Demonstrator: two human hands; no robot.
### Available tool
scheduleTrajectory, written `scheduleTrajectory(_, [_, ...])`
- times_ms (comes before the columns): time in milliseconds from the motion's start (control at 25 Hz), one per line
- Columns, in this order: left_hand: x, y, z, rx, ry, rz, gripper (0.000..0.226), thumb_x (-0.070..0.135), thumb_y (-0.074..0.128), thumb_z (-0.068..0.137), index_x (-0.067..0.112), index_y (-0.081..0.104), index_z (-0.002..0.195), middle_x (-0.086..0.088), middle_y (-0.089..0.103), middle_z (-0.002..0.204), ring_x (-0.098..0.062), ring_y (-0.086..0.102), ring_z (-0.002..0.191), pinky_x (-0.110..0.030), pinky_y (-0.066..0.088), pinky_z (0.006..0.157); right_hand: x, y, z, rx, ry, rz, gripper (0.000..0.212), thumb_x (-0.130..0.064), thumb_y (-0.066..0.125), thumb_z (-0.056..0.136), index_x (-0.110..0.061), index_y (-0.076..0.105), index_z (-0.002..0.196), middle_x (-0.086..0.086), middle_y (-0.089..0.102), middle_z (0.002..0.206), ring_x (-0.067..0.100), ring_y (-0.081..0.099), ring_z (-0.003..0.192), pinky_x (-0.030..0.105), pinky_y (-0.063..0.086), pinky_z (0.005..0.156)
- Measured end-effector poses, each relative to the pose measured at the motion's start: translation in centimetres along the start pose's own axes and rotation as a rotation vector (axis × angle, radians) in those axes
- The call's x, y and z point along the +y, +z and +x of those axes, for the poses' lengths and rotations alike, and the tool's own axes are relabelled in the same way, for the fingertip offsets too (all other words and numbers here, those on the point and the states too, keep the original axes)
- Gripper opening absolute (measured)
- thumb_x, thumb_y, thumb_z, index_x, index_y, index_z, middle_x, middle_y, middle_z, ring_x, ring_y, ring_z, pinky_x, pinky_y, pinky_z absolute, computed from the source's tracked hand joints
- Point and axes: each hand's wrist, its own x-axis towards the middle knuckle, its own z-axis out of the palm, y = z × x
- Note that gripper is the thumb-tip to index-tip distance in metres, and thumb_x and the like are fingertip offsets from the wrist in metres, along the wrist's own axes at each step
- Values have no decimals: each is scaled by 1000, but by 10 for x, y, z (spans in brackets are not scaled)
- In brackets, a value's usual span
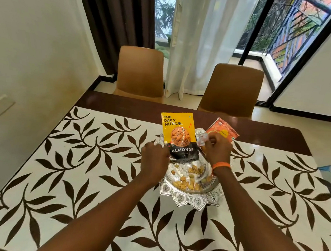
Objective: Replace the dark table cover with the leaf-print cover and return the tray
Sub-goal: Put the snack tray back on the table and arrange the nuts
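Both hands reach the ornate silver tray [189,199] on the white leaf-print cover [88,168] at bench centre. Left hand [154,160] grips its nine-o'clock rim; right hand [217,150] fingers pinch a clear wrapper [202,139] at one o'clock.

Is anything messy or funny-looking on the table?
A little. Loose nuts lie scattered in the silver tray instead of in a packet. The almonds packet and an orange packet lean on the tray's far side. The leaf-print cover stops short, leaving the table's far edge bare.
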Motion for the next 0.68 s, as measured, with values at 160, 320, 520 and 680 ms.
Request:
scheduleTrajectory(160, [-1,18,-28,-56,152,238,24,8,55,82,17,67,100,-2,67,99,-28,49,101,-41,35,83,0,6,14,-52,92,-54,24,1,66,82,1,64,105,21,67,102,33,63,95,40,52,83])
scheduleTrajectory(320, [2,26,-35,-81,138,268,36,14,64,72,19,65,109,-4,63,114,-29,48,111,-45,33,89,-2,19,-23,-9,-164,-68,17,5,62,82,-1,64,98,17,64,98,30,60,92,39,50,83])
scheduleTrajectory(520, [8,29,-35,-174,108,268,52,26,69,74,20,57,124,-6,51,131,-31,38,122,-48,29,97,9,40,-71,-561,-463,-369,17,-5,59,82,-6,70,94,16,65,96,35,62,90,39,48,72])
scheduleTrajectory(680, [7,25,-40,-169,123,202,42,26,66,78,24,62,120,-4,50,130,-29,37,121,-45,27,96,-1,48,-73,-531,-469,-554,26,-23,63,78,-14,68,102,11,64,99,36,61,92,39,45,78])
